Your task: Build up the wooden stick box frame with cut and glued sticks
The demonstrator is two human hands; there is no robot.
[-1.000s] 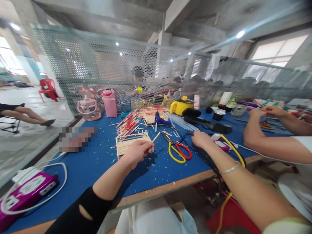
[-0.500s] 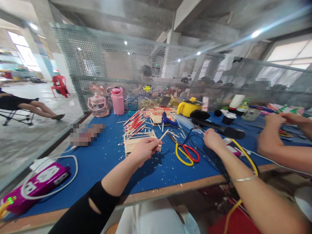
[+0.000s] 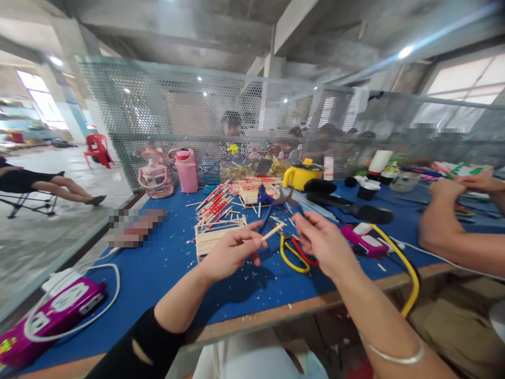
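Left hand (image 3: 236, 250): thumb and fingers pinch a short wooden stick (image 3: 273, 231) above the bench (image 3: 158, 295).
Wooden stick: tilted, free end up and to the right, toward the right hand.
Right hand (image 3: 321, 239): fingers curled on one handle of the blue-handled pliers (image 3: 287, 198).
Pliers: raised, head away from the wearer, handles spread; second handle angles toward the left hand, contact there cannot be told.
Scissors (image 3: 282, 252): on the bench below the hands, yellow and red handle loops toward the wearer.
Front stick frame (image 3: 213, 239): on the bench, just beyond the left hand and partly covered by it.
Sticks with red markings (image 3: 215, 208): loose pile behind the front stick frame.
Rear stick frame (image 3: 256, 196): right of the pile.
Blue glue gun (image 3: 266, 195): beside the rear stick frame.
Yellow pot (image 3: 303, 175): farther back, near the perforated screen (image 3: 169, 100).
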